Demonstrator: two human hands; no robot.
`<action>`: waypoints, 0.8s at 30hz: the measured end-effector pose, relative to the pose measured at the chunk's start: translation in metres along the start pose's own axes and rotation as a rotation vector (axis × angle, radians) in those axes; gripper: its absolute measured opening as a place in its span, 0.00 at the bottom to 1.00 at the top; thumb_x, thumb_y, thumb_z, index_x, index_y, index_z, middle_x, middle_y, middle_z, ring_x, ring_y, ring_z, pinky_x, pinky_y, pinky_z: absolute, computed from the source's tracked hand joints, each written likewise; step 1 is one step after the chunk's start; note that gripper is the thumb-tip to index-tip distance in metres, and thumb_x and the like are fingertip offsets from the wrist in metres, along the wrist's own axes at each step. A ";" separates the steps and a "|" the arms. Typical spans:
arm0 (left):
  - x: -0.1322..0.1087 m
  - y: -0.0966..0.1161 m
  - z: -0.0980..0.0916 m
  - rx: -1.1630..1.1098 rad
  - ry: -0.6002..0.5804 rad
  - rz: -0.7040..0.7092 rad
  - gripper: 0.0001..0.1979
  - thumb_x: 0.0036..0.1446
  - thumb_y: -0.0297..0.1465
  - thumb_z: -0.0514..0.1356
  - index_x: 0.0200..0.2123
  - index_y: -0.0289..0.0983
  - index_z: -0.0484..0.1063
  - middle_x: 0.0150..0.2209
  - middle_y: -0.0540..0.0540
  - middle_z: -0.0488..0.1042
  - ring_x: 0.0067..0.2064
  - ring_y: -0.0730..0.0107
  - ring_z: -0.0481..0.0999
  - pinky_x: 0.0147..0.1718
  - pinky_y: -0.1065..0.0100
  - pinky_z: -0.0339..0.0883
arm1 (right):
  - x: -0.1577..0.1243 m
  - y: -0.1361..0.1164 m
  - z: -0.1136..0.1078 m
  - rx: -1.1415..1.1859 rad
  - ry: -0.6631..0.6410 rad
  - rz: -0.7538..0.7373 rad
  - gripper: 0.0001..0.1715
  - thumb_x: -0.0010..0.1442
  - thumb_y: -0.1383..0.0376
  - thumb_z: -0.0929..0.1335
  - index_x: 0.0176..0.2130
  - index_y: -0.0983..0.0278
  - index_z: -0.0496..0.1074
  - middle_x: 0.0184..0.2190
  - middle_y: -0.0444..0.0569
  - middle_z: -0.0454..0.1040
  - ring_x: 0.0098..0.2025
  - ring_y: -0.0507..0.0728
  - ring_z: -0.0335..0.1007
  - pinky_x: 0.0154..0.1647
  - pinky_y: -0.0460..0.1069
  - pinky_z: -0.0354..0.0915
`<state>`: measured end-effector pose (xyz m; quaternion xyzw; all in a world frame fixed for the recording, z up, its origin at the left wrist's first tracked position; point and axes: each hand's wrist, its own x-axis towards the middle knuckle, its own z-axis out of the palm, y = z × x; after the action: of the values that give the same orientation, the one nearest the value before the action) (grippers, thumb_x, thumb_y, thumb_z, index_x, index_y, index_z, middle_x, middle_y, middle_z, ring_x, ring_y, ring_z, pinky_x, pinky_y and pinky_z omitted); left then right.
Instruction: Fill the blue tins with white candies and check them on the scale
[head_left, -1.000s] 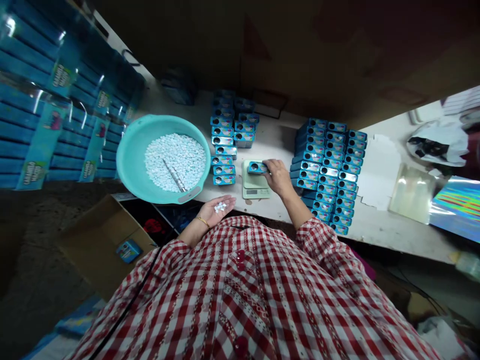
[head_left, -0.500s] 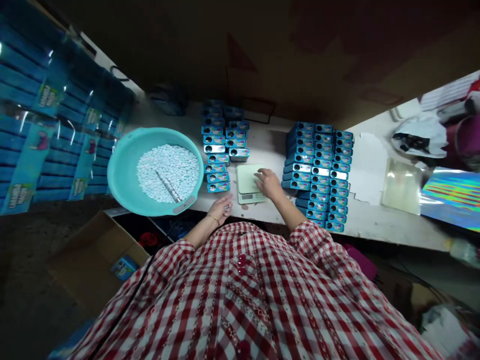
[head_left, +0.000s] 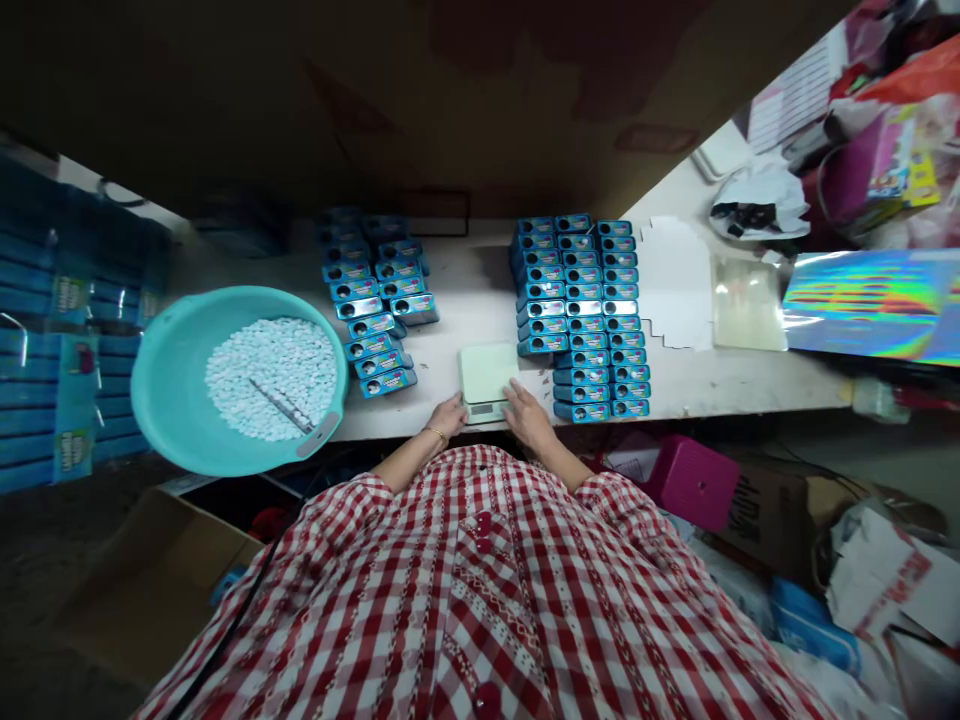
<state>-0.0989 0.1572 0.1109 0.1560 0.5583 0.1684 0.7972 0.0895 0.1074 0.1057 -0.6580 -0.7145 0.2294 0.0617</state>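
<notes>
A pale digital scale (head_left: 489, 372) lies on the table close to its front edge, its platform bare. My left hand (head_left: 448, 415) is at the scale's front left corner with its fingers curled in; what they hold is hidden. At the front right corner, my right hand (head_left: 529, 415) grips the scale's edge, fingertips by the display. Small blue tins (head_left: 386, 383) with printed lids stand in uneven rows on the left. More blue tins (head_left: 583, 375) form tight columns on the right. A turquoise basin (head_left: 169, 385) holds many small white pieces (head_left: 274, 375) and a metal scoop-like tool (head_left: 281, 405).
A big cardboard box (head_left: 480, 100) rises along the back of the table (head_left: 465, 270). Packed blue cartons (head_left: 71, 400) are stacked at far left, above an open cardboard box (head_left: 150, 590). White card (head_left: 675, 285) and a plastic bag (head_left: 765, 200) lie right; a pink stool (head_left: 694, 480) stands below.
My left hand, which had small pieces in it, has come to the scale. My right hand has moved from its platform to the front right corner. The scale sits nearer the edge.
</notes>
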 end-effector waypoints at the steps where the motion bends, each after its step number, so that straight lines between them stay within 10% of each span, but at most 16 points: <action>1: 0.001 -0.001 0.005 0.056 0.020 0.024 0.16 0.44 0.20 0.58 0.40 0.35 0.67 0.13 0.59 0.61 0.12 0.86 0.49 0.13 0.78 0.34 | -0.003 0.005 -0.007 -0.019 0.034 0.002 0.23 0.62 0.65 0.61 0.55 0.70 0.65 0.58 0.60 0.62 0.55 0.61 0.62 0.54 0.56 0.62; 6: 0.003 0.007 0.010 0.023 0.148 0.039 0.17 0.47 0.19 0.56 0.43 0.33 0.66 0.14 0.58 0.61 0.12 0.84 0.50 0.12 0.80 0.37 | 0.030 0.035 -0.052 -0.224 0.270 0.042 0.20 0.62 0.68 0.59 0.53 0.63 0.67 0.57 0.57 0.63 0.56 0.63 0.57 0.52 0.60 0.59; 12: -0.020 0.018 -0.014 -0.343 0.058 -0.022 0.06 0.52 0.24 0.58 0.36 0.30 0.68 0.18 0.52 0.64 0.16 0.84 0.59 0.12 0.82 0.46 | 0.063 0.057 -0.085 -0.337 0.224 -0.109 0.14 0.62 0.69 0.59 0.38 0.63 0.73 0.58 0.54 0.62 0.59 0.64 0.51 0.55 0.61 0.52; 24: -0.040 0.030 -0.004 -0.558 -0.015 -0.048 0.09 0.56 0.23 0.53 0.36 0.26 0.72 0.33 0.36 0.76 0.37 0.66 0.77 0.36 0.68 0.72 | 0.046 -0.040 -0.068 -0.297 0.056 -0.327 0.15 0.62 0.69 0.60 0.45 0.61 0.71 0.52 0.54 0.66 0.50 0.60 0.57 0.49 0.57 0.57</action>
<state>-0.1183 0.1666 0.1558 -0.0817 0.4878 0.2955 0.8174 0.0737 0.1677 0.1725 -0.5413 -0.8357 0.0900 0.0204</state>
